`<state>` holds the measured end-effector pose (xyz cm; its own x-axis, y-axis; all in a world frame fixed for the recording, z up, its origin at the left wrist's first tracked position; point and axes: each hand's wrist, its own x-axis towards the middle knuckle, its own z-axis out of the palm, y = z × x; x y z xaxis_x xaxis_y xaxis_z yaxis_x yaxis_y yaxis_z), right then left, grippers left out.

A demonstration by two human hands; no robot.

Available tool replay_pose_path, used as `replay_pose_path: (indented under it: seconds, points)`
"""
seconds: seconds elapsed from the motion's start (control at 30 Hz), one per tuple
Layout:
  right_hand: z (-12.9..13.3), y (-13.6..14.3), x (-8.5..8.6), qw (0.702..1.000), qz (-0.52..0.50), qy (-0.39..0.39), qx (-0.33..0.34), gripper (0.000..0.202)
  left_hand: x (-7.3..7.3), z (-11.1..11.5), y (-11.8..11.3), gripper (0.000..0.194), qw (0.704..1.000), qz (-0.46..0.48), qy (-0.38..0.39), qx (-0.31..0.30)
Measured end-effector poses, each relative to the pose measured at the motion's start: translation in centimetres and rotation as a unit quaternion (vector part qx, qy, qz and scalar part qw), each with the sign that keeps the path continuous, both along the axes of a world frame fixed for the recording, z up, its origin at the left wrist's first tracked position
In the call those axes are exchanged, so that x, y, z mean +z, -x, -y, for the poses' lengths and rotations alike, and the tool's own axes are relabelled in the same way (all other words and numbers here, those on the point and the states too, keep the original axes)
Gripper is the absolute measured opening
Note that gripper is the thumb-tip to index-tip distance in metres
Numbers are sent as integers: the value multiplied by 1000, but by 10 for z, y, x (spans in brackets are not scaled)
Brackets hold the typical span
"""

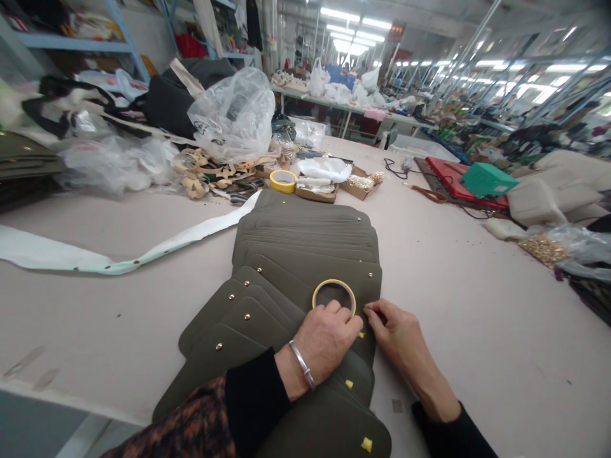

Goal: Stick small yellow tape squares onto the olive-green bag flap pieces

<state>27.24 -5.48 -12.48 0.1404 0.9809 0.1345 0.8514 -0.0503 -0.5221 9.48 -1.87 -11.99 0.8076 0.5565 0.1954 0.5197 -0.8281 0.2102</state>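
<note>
**Taping at the right edge of the dark olive panels (305,219)**

The step in hand looks like putting small yellow tape pieces (366,444) along the panels' right edge. The next move seems to call for the left hand (324,340) to keep the stack steady while the right hand (394,327) presses its fingertips flat at the same edge.

From the left, a white strip (157,254) runs across the counter (477,305) to the far end of the stack. The panels lie fanned and overlapping in front of the person, with metal snaps (247,317) showing along their left side. Beyond the far end sits a spare roll of yellow tape (282,187).

The left hand, with a silver bangle (302,364) at its wrist, lies over the panels, its fingers curled onto the near rim of a tape roll (334,282). That roll is tilted up just beyond the knuckles (its lower part is hidden). The tape pieces sit to the right, one just beside this hand, others nearer the person. Farthest right, the right hand is narrowed to a thumb-and-forefinger pinch at the panel's edge; whether a scrap of tape is between them, I cannot tell.
</note>
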Motion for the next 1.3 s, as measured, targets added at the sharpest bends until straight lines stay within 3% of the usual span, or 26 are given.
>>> replay_pose_path:
  seconds: [0.13, 0.27, 0.37, 0.47, 0.6, 0.87, 1.0, 1.07, 1.2, 1.3]
  points:
    - [-5, -3, -2, 998, 53, 18, -22, 15, 0, 0, 3, 8, 1000, 11, 4, -2]
    - [0, -14, 2, 997, 62, -6, -42, 26, 1, 1, 5, 8, 1000, 20, 11, -1]
    - [9, -21, 4, 993, 77, -69, 49, 16, 2, 0, 6, 9, 1000, 25, 11, -1]
    - [13, -20, 2, 974, 139, -83, 158, 20, 3, -3, 4, 11, 999, 28, -1, 20]
    - [2, -11, 3, 971, 186, -31, 147, 23, 4, -9, 2, 14, 999, 7, -8, 43]
    - [-13, -3, 19, 986, 86, 140, 16, 20, 11, -9, 8, 14, 999, 29, -20, 13]
    - [1, -8, 28, 975, -2, 204, 84, 22, 19, -10, 18, 17, 991, 135, 10, -17]
    - [9, -6, 32, 981, -48, 164, 97, 23, 21, -12, 23, 26, 982, 184, 40, -34]
    - [22, 9, 37, 989, -115, -59, 68, 20, 21, -13, 26, 45, 973, 218, 58, -44]
    - [24, 22, 39, 977, -80, -147, 131, 17, 20, -11, 25, 43, 973, 220, 53, -44]
